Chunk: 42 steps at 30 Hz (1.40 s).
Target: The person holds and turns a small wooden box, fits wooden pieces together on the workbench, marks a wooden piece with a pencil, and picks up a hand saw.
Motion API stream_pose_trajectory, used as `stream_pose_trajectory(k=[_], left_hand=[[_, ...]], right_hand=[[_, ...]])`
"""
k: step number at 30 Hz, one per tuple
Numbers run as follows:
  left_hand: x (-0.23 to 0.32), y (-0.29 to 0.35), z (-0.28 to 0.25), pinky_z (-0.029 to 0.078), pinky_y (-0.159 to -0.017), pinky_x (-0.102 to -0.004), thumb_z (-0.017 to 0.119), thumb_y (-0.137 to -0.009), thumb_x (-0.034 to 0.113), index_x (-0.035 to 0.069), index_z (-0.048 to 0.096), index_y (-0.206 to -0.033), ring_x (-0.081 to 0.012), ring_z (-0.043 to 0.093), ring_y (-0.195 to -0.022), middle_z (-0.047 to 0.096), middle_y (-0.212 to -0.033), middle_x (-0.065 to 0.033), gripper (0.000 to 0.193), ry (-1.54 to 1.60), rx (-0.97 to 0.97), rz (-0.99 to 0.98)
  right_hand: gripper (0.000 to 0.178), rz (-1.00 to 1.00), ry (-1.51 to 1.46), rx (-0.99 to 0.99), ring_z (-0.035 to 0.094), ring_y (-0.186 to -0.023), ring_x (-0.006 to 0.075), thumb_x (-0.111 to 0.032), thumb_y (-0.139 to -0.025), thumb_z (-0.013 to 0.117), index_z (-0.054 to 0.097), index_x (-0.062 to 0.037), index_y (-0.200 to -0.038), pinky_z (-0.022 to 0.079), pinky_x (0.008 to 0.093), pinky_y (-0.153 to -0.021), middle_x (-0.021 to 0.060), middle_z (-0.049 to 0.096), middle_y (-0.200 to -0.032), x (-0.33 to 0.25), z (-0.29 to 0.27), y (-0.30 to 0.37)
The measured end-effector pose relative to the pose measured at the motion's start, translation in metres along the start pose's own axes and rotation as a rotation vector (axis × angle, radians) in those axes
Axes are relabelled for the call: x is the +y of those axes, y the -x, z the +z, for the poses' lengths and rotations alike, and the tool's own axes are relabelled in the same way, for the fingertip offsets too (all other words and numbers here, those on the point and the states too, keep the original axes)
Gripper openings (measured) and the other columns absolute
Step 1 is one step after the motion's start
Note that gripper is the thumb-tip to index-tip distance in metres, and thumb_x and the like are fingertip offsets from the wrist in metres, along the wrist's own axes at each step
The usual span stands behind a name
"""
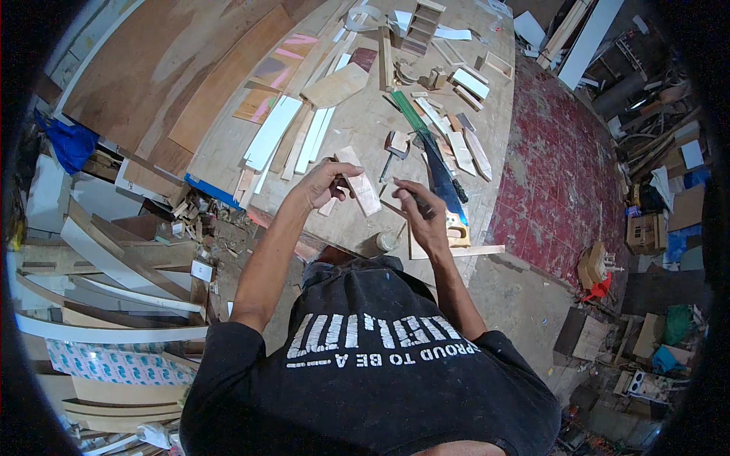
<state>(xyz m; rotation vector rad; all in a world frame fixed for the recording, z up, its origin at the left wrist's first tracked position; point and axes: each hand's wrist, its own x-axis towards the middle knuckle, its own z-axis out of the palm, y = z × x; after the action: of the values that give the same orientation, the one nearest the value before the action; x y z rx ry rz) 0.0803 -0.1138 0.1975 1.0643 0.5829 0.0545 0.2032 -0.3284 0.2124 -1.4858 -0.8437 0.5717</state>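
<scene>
My left hand [332, 182] grips a short, pale wooden block [360, 186], holding it tilted above the workbench. To its right, my right hand [423, 213] has its fingers drawn together around something thin and dark that I cannot make out. A handsaw with a blue blade [441, 176] and a yellowish handle [457, 229] lies just beyond and right of that hand. A dark metal tool with a pale block at its head [396, 144] rests between and beyond the hands. A small round container [386, 242] stands at the bench's near edge.
Wooden strips and white boards [274, 133] cover the bench's left side. Small offcuts [460, 148] lie at the right, beside a long green strip [411, 114]. A little wooden shelf unit [422, 26] is at the far end. Curved panels [114, 327] are stacked at left; red flooring [551, 175] lies rightward.
</scene>
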Motion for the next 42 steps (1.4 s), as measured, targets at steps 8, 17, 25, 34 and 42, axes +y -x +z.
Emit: stream_pose_trajectory(k=[8, 17, 25, 34, 42], left_hand=[[-0.013, -0.003, 0.003, 0.043, -0.047, -0.0264, 0.072, -0.084, 0.038, 0.007, 0.066, -0.086, -0.0140, 0.062, -0.061, 0.066, -0.072, -0.0053, 0.031, 0.080, 0.135, -0.013], [0.002, 0.000, -0.014, 0.044, -0.049, -0.0286, 0.070, -0.086, 0.038, 0.008, 0.064, -0.083, -0.0152, 0.061, -0.061, 0.065, -0.071, -0.0057, 0.031, 0.074, 0.223, 0.021], [0.012, -0.004, -0.044, 0.043, -0.043, -0.0283, 0.070, -0.086, 0.038, 0.006, 0.063, -0.078, -0.0161, 0.063, -0.057, 0.065, -0.069, -0.0076, 0.033, 0.122, 0.171, 0.049], [0.014, -0.020, -0.071, 0.044, -0.041, -0.0279, 0.073, -0.084, 0.038, 0.008, 0.061, -0.071, -0.0155, 0.058, -0.053, 0.060, -0.062, -0.0058, 0.035, 0.109, 0.165, 0.032], [0.022, -0.028, -0.069, 0.042, -0.039, -0.0267, 0.073, -0.084, 0.036, 0.009, 0.063, -0.075, -0.0146, 0.056, -0.053, 0.058, -0.064, -0.0031, 0.031, 0.153, 0.139, 0.008]], right_hand=[[0.046, -0.119, 0.517, -0.002, 0.063, -0.075, 0.0296, -0.029, -0.078, 0.079, 0.064, -0.0033, -0.113, 0.051, 0.0402, -0.066, 0.0135, 0.062, -0.091, 0.012, 0.043, -0.004], [0.026, -0.117, 0.207, 0.175, 0.064, -0.077, 0.0205, -0.015, -0.089, 0.067, 0.066, -0.0002, -0.110, 0.049, 0.0325, -0.071, 0.0120, 0.066, -0.088, 0.004, 0.067, -0.016], [0.017, -0.245, 0.268, 0.104, 0.064, -0.074, 0.0212, -0.003, -0.081, 0.070, 0.068, -0.0011, -0.098, 0.048, 0.0327, -0.068, 0.0105, 0.066, -0.081, 0.005, 0.102, -0.033], [0.016, -0.127, 0.303, 0.162, 0.064, -0.070, 0.0193, -0.005, -0.084, 0.068, 0.067, 0.0009, -0.099, 0.048, 0.0309, -0.061, 0.0123, 0.065, -0.081, -0.001, 0.116, -0.053], [0.021, -0.247, 0.256, 0.199, 0.062, -0.069, 0.0160, -0.007, -0.088, 0.066, 0.066, 0.0015, -0.107, 0.048, 0.0280, -0.062, 0.0109, 0.066, -0.084, 0.005, 0.112, -0.063]])
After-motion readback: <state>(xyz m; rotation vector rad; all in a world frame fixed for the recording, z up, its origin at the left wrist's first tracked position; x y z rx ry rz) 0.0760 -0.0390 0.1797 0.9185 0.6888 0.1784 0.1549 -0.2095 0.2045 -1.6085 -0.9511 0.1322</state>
